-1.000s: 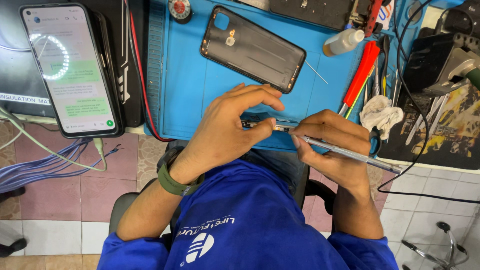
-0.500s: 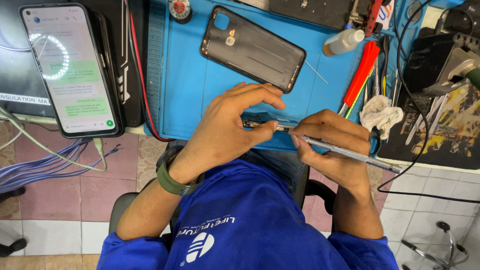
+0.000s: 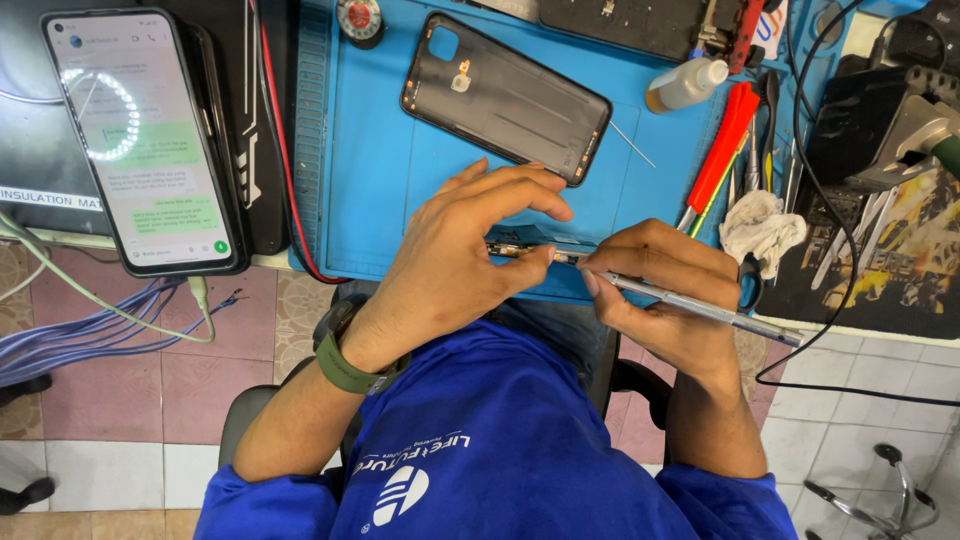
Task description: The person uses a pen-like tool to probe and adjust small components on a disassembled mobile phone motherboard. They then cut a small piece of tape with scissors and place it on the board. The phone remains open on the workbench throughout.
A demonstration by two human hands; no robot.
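Head view, looking down: both hands work close together at the near edge of the blue mat (image 3: pixel 400 200) that covers the counter. Left hand (image 3: pixel 455 265) is curled over a small metal part (image 3: pixel 515 250), thumb and forefinger pinched on it; most of the part is hidden under the fingers, so its kind cannot be told with certainty. Right hand (image 3: pixel 660 290) is closed around a slim silver tool (image 3: pixel 690 305), held like a pen, with its tip meeting the small metal part and its shaft running out toward the right edge of the counter. A green watch (image 3: pixel 345 365) sits on the left wrist.

Surrounding items:
- Dark phone back cover (image 3: pixel 505 95) lies flat on the mat, just beyond the hands, apart from them.
- Lit smartphone (image 3: pixel 140 140) lies at the left edge of the counter, screen up, on a black device.
- Small plastic bottle (image 3: pixel 685 85) lies on its side near the far right of the mat.
- Red-handled screwdriver (image 3: pixel 720 150) lies at the mat's right edge, beside further hand tools.
- Crumpled white cloth (image 3: pixel 760 225) rests just beside the right hand.
- Blue cables (image 3: pixel 90 320) hang below the left near edge of the counter
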